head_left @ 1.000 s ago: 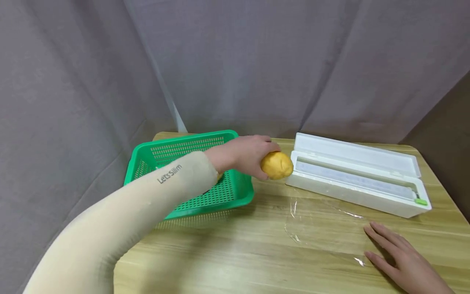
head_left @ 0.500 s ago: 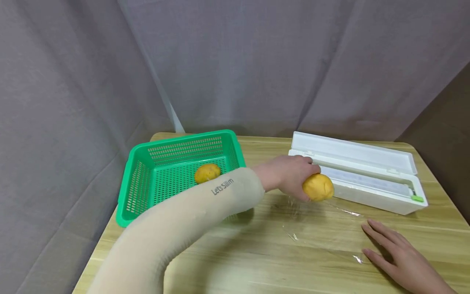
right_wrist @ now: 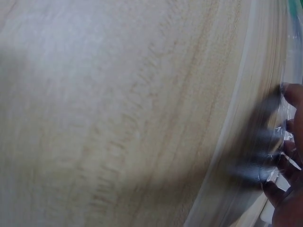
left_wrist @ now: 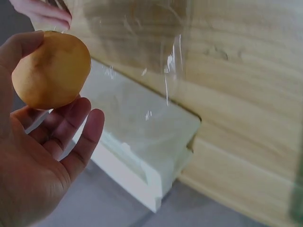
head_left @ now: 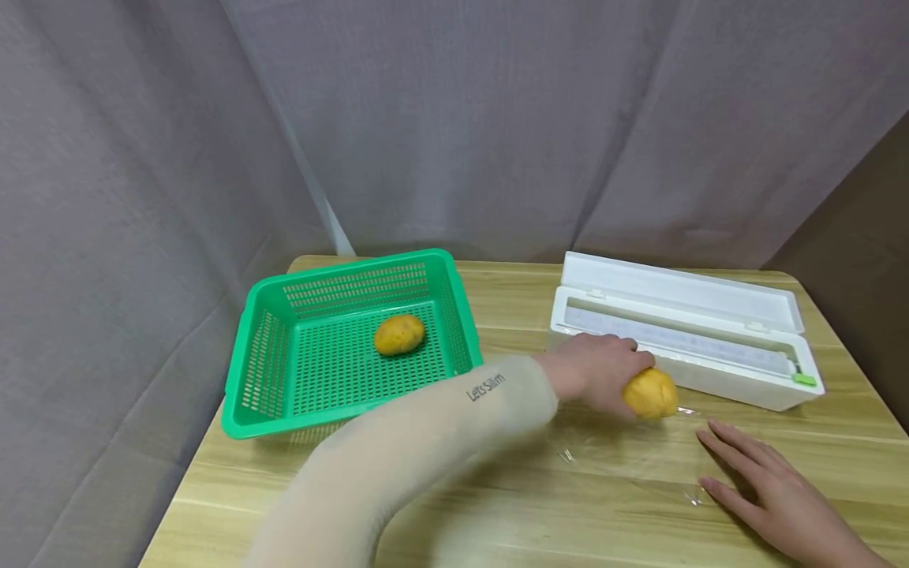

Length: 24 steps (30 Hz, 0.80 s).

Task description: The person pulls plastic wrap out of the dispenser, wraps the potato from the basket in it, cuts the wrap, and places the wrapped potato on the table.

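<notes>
My left hand (head_left: 600, 372) grips a yellow potato (head_left: 649, 394) between thumb and fingers, over a sheet of clear plastic wrap (head_left: 618, 457) spread on the table. In the left wrist view the potato (left_wrist: 52, 71) sits at the fingertips, with the shiny wrap beyond it. My right hand (head_left: 774, 497) lies at the wrap's right edge, fingers extended and touching it. The right wrist view catches only its fingertips, at the right border. A white wrap dispenser box (head_left: 682, 339), lid raised, stands just behind the left hand with its roll showing.
A green plastic basket (head_left: 245, 355) stands at the left of the wooden table (head_left: 525, 528), holding a second potato (head_left: 399, 335). A green cutter slider (head_left: 804, 380) sits at the dispenser's right end. Grey curtains (head_left: 454, 134) hang behind the table's back edge.
My left hand has carried the potato rightward from beside the basket and lower, over the plastic wrap. The potato in the basket has come into view. My right hand has stayed nearly still.
</notes>
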Tool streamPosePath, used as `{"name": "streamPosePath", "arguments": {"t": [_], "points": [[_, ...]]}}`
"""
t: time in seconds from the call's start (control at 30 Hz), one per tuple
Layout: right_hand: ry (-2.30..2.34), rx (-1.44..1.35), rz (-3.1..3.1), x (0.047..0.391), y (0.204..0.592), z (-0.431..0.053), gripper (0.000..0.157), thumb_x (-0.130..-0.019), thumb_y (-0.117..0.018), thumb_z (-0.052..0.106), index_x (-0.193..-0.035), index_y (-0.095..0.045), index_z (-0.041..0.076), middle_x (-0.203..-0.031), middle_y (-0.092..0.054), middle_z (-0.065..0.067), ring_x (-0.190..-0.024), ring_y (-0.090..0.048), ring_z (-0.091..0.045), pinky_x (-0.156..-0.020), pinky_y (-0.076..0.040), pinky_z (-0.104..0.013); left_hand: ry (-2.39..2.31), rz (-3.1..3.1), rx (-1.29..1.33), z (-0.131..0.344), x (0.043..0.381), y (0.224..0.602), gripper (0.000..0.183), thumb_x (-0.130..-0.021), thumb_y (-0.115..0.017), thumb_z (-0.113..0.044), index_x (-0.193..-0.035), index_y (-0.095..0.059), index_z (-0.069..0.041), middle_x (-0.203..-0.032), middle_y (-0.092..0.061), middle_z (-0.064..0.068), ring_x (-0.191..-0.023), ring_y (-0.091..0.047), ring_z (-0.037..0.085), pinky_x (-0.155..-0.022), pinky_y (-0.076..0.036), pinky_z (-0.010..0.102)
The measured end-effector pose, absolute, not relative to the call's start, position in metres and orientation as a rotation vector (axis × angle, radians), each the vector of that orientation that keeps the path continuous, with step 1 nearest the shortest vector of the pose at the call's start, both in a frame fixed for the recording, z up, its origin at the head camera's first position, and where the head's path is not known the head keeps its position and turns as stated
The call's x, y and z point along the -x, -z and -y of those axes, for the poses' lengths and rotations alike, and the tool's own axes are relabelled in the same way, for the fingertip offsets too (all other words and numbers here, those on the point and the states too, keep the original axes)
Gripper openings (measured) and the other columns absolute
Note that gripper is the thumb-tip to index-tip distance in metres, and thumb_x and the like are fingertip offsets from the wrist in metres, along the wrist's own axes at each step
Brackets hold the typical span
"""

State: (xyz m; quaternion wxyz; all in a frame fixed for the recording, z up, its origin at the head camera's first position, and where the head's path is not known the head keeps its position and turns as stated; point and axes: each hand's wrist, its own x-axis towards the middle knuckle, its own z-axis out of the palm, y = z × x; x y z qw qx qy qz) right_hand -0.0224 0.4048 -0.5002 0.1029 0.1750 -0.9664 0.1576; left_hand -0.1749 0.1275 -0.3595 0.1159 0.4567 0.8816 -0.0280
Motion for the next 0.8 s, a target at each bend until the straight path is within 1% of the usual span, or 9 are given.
{"name": "streamPosePath", "arguments": {"t": [0.13,0.3,0.47,0.6,0.7,0.8], "points": [[-0.453,-0.513,2.865,0.022,0.499,-0.405,0.072,-0.091,-0.086,0.025,-0.155,-0.056,0.011,-0.152,-0.054,-0.020,-0.152,-0.025,-0.004,-0.109,0.001,0.000,0.055,-2.587,-1.311,-0.139,0.171,0.371,0.063,-0.089,-0.074,-0.062,-0.143,-0.053,-0.038,-0.116,-0.056,-0.019,-0.099,-0.056,-0.001,-0.076,-0.048,0.023],[-0.433,-0.512,2.872,0.023,0.498,-0.405,0.072,-0.091,-0.086,0.026,-0.156,-0.056,0.013,-0.151,-0.055,-0.019,-0.148,-0.036,-0.016,-0.108,0.002,0.000,0.008,-2.598,-1.322,-0.149,0.169,0.383,0.066,-0.090,-0.076,-0.062,-0.142,-0.048,-0.035,-0.117,-0.059,-0.020,-0.096,-0.057,-0.001,-0.077,-0.048,0.020],[-0.421,-0.524,2.858,0.025,0.498,-0.406,0.073,-0.089,-0.088,0.025,-0.154,-0.057,0.013,-0.149,-0.057,-0.019,-0.143,-0.040,-0.018,-0.108,0.001,0.000,-0.029,-2.616,-1.303,-0.154,0.167,0.393,0.068,-0.087,-0.080,-0.061,-0.139,-0.044,-0.035,-0.113,-0.059,-0.021,-0.093,-0.056,-0.001,-0.074,-0.047,0.020],[-0.416,-0.524,2.870,0.025,0.498,-0.406,0.073,-0.090,-0.087,0.025,-0.155,-0.057,0.014,-0.149,-0.057,-0.019,-0.136,-0.047,-0.030,-0.107,0.002,0.000,-0.048,-2.600,-1.269,-0.157,0.164,0.399,0.070,-0.088,-0.081,-0.061,-0.141,-0.043,-0.037,-0.114,-0.058,-0.018,-0.096,-0.054,-0.002,-0.075,-0.047,0.020],[-0.416,-0.512,2.888,0.024,0.498,-0.406,0.074,-0.091,-0.086,0.026,-0.157,-0.054,0.016,-0.150,-0.056,-0.019,-0.133,-0.048,-0.036,-0.106,0.003,0.000,-0.062,-2.581,-1.261,-0.159,0.163,0.403,0.069,-0.089,-0.080,-0.058,-0.144,-0.043,-0.038,-0.116,-0.057,-0.017,-0.097,-0.053,-0.001,-0.075,-0.047,0.020],[-0.413,-0.495,2.906,0.024,0.499,-0.407,0.075,-0.093,-0.085,0.028,-0.159,-0.052,0.018,-0.152,-0.055,-0.018,-0.135,-0.047,-0.035,-0.105,0.004,0.000,-0.079,-2.567,-1.267,-0.159,0.162,0.406,0.069,-0.091,-0.079,-0.055,-0.146,-0.043,-0.038,-0.117,-0.056,-0.016,-0.097,-0.053,-0.001,-0.077,-0.046,0.020]]}}
